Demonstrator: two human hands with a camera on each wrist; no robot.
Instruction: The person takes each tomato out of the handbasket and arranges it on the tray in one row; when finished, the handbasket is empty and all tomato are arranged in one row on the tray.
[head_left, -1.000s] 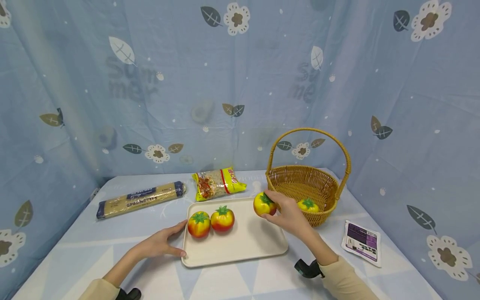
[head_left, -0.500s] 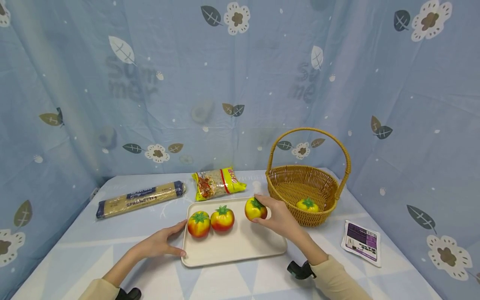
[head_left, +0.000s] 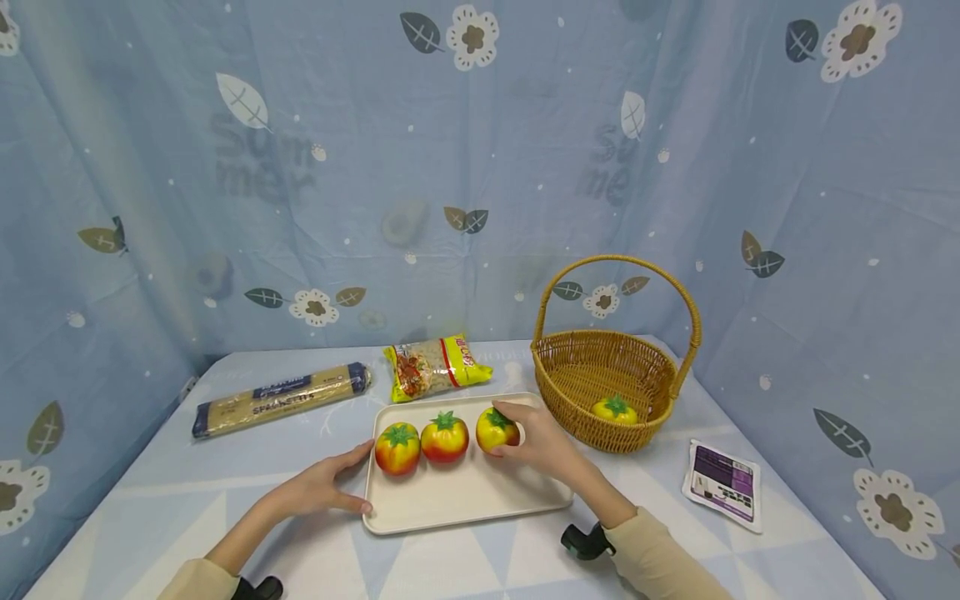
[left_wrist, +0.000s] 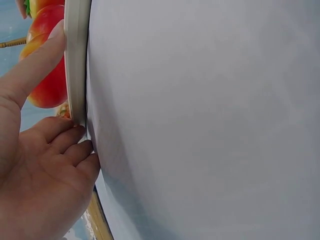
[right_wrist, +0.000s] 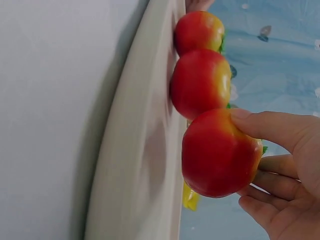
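Observation:
In the head view, my right hand (head_left: 542, 446) pinches a red-and-yellow tomato (head_left: 496, 431) with a green leafy top, between thumb and fingers. The right wrist view shows this tomato (right_wrist: 220, 155) over the tray, its shadow falling on the tray floor. Two similar tomatoes, a left one (head_left: 397, 450) and a middle one (head_left: 446, 438), sit side by side in the cream rectangular tray (head_left: 457, 502). My left hand (head_left: 315, 486) touches the tray's left edge, fingers extended. Its thumb (left_wrist: 42, 60) lies against the rim in the left wrist view.
A wicker basket (head_left: 551, 392) with a tall handle stands right of the tray, a tomato (head_left: 616, 409) inside. Behind the tray lies a yellow-ended food bag (head_left: 435, 367). A spaghetti pack (head_left: 281, 400) lies back left, and a purple-and-white packet (head_left: 723, 485) at right.
My right hand has moved left with its tomato, from beside the basket to just right of the middle tomato. My left hand has stayed at the tray's edge.

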